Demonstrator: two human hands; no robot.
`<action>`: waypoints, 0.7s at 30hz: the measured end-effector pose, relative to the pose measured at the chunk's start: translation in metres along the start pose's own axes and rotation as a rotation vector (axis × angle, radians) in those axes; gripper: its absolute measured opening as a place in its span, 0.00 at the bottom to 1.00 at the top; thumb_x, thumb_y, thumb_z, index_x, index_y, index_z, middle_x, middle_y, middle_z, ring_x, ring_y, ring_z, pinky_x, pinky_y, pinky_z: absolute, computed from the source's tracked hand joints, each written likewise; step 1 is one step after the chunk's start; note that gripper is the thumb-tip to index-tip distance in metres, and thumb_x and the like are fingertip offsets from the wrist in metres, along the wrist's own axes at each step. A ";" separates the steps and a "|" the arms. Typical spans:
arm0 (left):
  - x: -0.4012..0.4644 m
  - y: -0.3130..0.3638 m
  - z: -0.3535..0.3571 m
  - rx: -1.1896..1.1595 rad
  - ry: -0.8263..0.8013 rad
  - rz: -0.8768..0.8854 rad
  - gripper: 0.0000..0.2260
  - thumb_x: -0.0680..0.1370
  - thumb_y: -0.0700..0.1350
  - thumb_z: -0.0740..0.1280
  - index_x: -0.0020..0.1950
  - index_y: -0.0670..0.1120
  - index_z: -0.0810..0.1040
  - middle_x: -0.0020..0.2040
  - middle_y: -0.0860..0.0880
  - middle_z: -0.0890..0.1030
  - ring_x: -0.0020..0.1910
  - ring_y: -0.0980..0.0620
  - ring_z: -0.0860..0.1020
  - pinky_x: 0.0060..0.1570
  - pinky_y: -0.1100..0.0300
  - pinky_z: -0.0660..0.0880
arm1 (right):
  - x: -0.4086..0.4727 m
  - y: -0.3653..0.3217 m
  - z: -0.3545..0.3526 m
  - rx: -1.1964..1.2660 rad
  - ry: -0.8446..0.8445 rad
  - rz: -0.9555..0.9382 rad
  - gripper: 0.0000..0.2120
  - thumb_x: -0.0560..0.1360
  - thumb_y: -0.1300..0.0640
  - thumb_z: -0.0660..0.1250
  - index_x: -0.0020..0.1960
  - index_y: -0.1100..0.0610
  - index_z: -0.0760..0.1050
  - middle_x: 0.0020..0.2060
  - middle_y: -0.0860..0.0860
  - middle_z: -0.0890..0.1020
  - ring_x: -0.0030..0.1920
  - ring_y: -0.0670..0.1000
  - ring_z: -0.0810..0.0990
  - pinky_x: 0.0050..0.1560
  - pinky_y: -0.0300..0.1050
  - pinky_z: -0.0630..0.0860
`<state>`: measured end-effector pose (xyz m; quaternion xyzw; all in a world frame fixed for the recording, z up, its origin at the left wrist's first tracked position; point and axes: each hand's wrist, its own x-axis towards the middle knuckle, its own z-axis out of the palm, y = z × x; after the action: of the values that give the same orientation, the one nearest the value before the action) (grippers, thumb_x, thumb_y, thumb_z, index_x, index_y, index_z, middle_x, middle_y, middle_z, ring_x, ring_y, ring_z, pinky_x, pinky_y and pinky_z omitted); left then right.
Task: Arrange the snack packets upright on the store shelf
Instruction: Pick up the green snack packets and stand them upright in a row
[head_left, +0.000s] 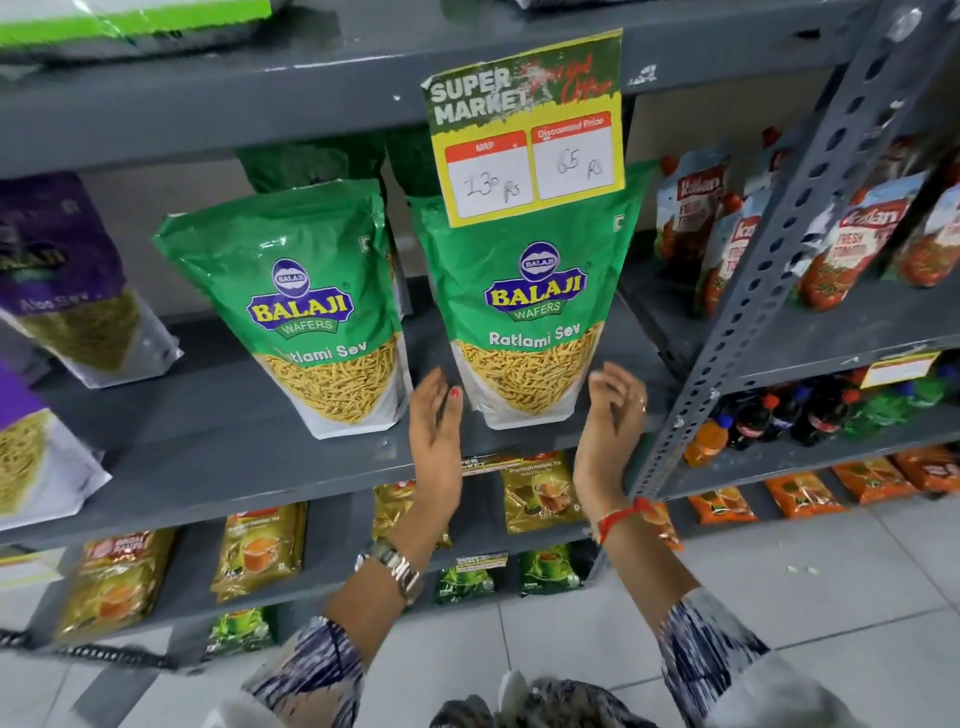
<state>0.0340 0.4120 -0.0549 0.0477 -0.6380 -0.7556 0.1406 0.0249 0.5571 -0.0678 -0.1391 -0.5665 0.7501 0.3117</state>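
Note:
Two green Balaji Ratlami Sev packets stand upright on the grey shelf (218, 441). The right packet (524, 312) stands between my hands; the left packet (311, 312) stands beside it. More green packets show behind them. My left hand (436, 421) is just left of the right packet's base, fingers straight and apart from it. On the other side, at the packet's lower right corner, my right hand (613, 410) hovers with fingers loosely curled. Neither hand holds anything.
A yellow price card (524, 135) hangs from the shelf above, covering the right packet's top. Purple Aloo Sev packets (67, 291) stand at left. Ketchup pouches (727, 228) and a slotted upright post (769, 291) are at right. Tea packets (260, 551) fill lower shelves.

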 end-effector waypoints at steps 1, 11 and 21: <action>-0.007 -0.001 -0.008 0.000 0.078 0.030 0.12 0.78 0.41 0.61 0.62 0.45 0.71 0.59 0.50 0.76 0.59 0.52 0.75 0.59 0.56 0.74 | -0.018 0.005 0.004 -0.028 -0.019 -0.048 0.09 0.74 0.56 0.64 0.52 0.45 0.73 0.51 0.55 0.77 0.49 0.44 0.77 0.48 0.33 0.73; 0.060 0.042 -0.122 -0.045 0.667 0.144 0.08 0.77 0.47 0.61 0.55 0.48 0.69 0.57 0.44 0.70 0.57 0.48 0.70 0.61 0.49 0.67 | -0.086 0.023 0.112 -0.222 -0.727 0.140 0.25 0.77 0.48 0.61 0.71 0.51 0.60 0.69 0.53 0.65 0.68 0.46 0.65 0.68 0.37 0.62; 0.095 0.033 -0.159 0.075 0.047 -0.225 0.25 0.78 0.59 0.53 0.71 0.50 0.61 0.71 0.46 0.70 0.67 0.46 0.71 0.67 0.45 0.68 | -0.073 0.021 0.165 -0.102 -0.630 0.384 0.24 0.77 0.45 0.59 0.70 0.51 0.61 0.71 0.53 0.68 0.71 0.52 0.67 0.69 0.46 0.68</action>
<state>-0.0122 0.2304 -0.0414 0.1419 -0.6531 -0.7408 0.0678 -0.0179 0.3822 -0.0451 -0.0206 -0.6348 0.7717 -0.0319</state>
